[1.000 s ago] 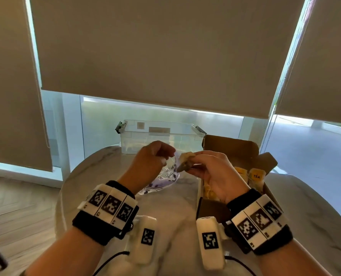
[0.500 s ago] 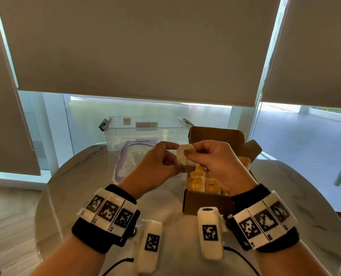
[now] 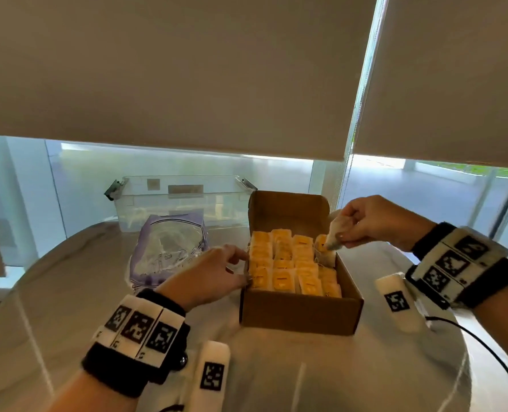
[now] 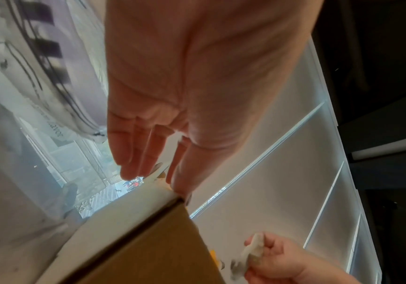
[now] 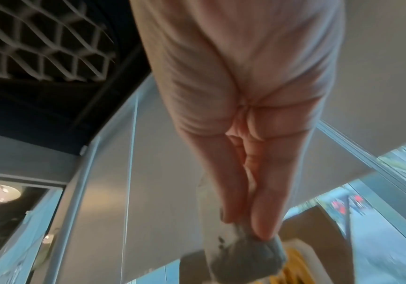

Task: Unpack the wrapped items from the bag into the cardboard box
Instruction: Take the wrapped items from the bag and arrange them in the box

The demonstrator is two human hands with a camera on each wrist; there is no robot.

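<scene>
An open cardboard box [image 3: 301,312] stands mid-table, packed with rows of yellow-labelled wrapped tea bags [image 3: 284,264]. My right hand [image 3: 368,224] pinches one pale wrapped tea bag [image 3: 337,230] over the box's far right corner; the right wrist view shows thumb and fingers [image 5: 265,217] clamped on the tea bag [image 5: 240,249]. My left hand [image 3: 217,275] rests with relaxed fingers against the box's left wall [image 4: 148,230], holding nothing. A clear, purple-edged plastic bag [image 3: 169,248] lies left of the box, behind the left hand.
A clear plastic storage bin [image 3: 181,200] stands at the table's far edge behind the bag and box. The round marble table [image 3: 306,370] has bare surface in front of the box. Roller blinds and windows lie beyond.
The right hand carried the tea bag from in front of me rightward over the box. The left hand let go of it and dropped to the box's left side.
</scene>
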